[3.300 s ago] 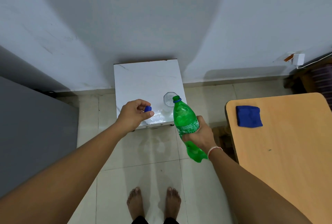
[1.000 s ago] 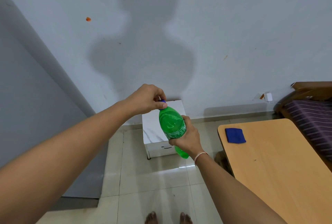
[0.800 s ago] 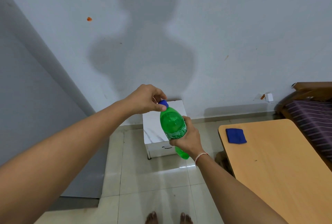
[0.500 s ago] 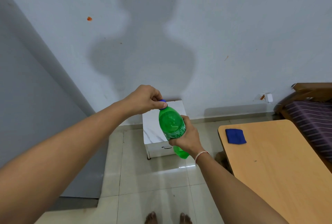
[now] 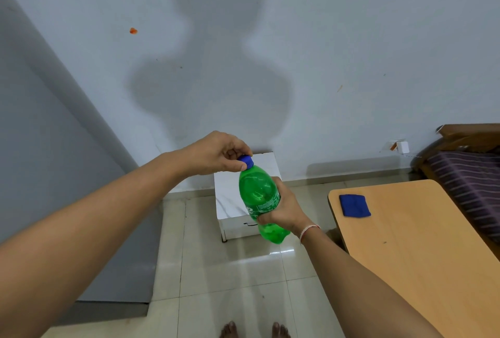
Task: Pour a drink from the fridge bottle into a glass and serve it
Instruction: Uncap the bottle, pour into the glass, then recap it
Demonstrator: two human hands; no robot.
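Note:
I hold a green plastic bottle [image 5: 259, 194] upright in mid-air in front of me. My right hand [image 5: 282, 209] is wrapped around its lower body. My left hand [image 5: 216, 153] pinches the blue cap [image 5: 246, 161] sitting on the bottle's neck. Behind the bottle stands a small white marble-topped stool [image 5: 230, 197]. The bottle and my hands hide most of the stool's top, and the glass cannot be seen.
A wooden table [image 5: 419, 251] is at the right with a folded blue cloth [image 5: 354, 205] near its far corner. A grey fridge side [image 5: 40, 175] rises at the left. A bed with a striped cover [image 5: 470, 175] sits far right. My bare feet [image 5: 254, 329] stand on pale tiles.
Earlier my left hand held the cap away from the open bottle above the stool and glass. Since then the cap is on the neck, my fingers shifting around it, and the view has lifted.

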